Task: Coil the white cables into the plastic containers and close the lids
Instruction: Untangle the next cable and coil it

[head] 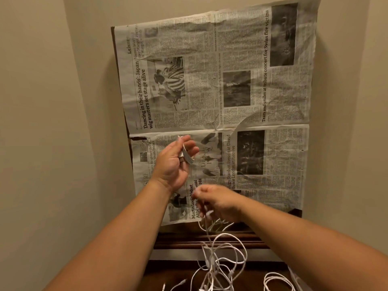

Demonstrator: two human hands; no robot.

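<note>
**Item: white cables (220,259).** A tangled bunch hanging from both hands, down past the front edge of the dark wooden worktop (210,240). A separate loose coil (277,282) shows at the lower right.

**Left hand (174,162).** Raised over the newspaper, with the fingers curled round one white cable end and gripping it.

**Right hand (218,200).** Lower and nearer, and blurred. The fingers are bent and apparently pinch several strands that trail into the tangle.

**Step in hand (judged).** Picking one cable out of the tangle, ahead of any coiling. Neither hand holds a formed coil.

**Next move calls for.** Drawing the held end free of the other strands without tightening knots. It then needs winding into loops small enough for a container.

**Plastic containers.** None plainly in view, and no lids either. A pale shape at the lower right edge is too cut off to name.

**Surroundings.** A creased newspaper (231,80) is spread over the worktop. Plain wall (42,101) stands on both sides.

**In the way.** The tangle itself, since crossed strands are likely to snag as one cable is pulled.
</note>
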